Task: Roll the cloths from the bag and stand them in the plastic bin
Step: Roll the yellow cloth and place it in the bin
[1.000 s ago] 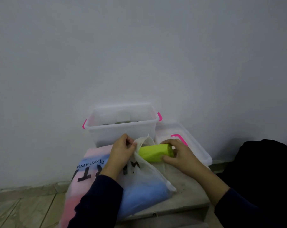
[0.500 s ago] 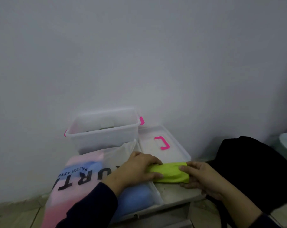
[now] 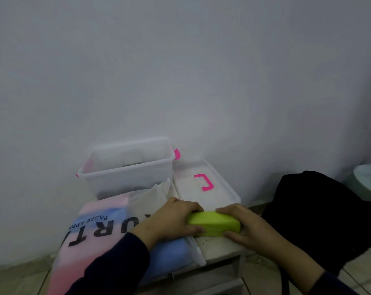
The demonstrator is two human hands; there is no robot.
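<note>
A folded lime-green cloth (image 3: 215, 222) lies on the low table, just right of the pink-and-blue printed bag (image 3: 99, 228). My left hand (image 3: 171, 220) grips its left end, fingers over the top and thumb underneath. My right hand (image 3: 242, 226) holds its right end the same way. Behind the bag stands the clear plastic bin (image 3: 127, 175) with pink clips; pale rolled cloths show dimly inside it.
The bin's lid (image 3: 203, 184) with a pink handle lies flat to the right of the bin. A black bag or garment (image 3: 321, 213) sits on the floor at the right. A white wall rises close behind. The table's front edge (image 3: 220, 255) is near my wrists.
The green cloth came out of the bag's mouth and moved right onto the table. My left hand let go of the bag's edge and took hold of the cloth's left end.
</note>
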